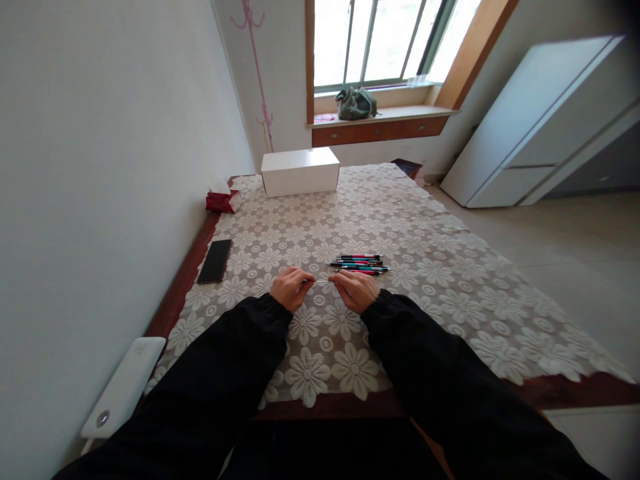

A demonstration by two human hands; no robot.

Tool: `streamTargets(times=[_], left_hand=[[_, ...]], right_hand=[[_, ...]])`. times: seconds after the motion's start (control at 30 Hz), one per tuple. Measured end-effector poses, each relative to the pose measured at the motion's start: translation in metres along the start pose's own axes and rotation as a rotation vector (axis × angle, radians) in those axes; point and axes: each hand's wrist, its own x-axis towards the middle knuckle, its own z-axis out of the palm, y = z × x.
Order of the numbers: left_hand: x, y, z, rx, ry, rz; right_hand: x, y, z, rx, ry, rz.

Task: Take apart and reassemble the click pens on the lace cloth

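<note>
The left hand [291, 288] and right hand [356, 291] are both curling closed around the ends of a thin pen part [323, 281], which is lying crosswise between them just above the lace tablecloth [450, 280]. Just beyond the right hand, a small pile of pens [361, 264] is also lying crosswise, nearer that hand; a phone [215, 261] is resting well off to the left, a white box [300, 171] far behind, nothing standing between.

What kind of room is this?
Probably a room in a home: a table with a lace flower tablecloth, a window sill with a bag on it, and a pink coat stand in the corner.
</note>
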Motion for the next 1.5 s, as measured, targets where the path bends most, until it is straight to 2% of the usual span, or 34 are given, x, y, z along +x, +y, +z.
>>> streamTargets(times=[0.5,0.87,1.33,1.5], left_hand=[[0.0,0.001,-0.001,-0.033,0.016,-0.021],[0.0,-0.001,0.0,-0.044,-0.028,0.001],[-0.003,0.001,0.002,-0.057,-0.074,0.071],[-0.001,0.003,0.002,-0.075,-0.071,0.092]], right_hand=[[0.0,-0.001,-0.001,0.004,-0.017,0.01],[0.0,0.0,0.003,0.023,-0.058,-0.021],[-0.002,-0.001,0.014,0.111,-0.141,-0.096],[-0.003,-0.002,0.018,0.094,-0.149,-0.072]])
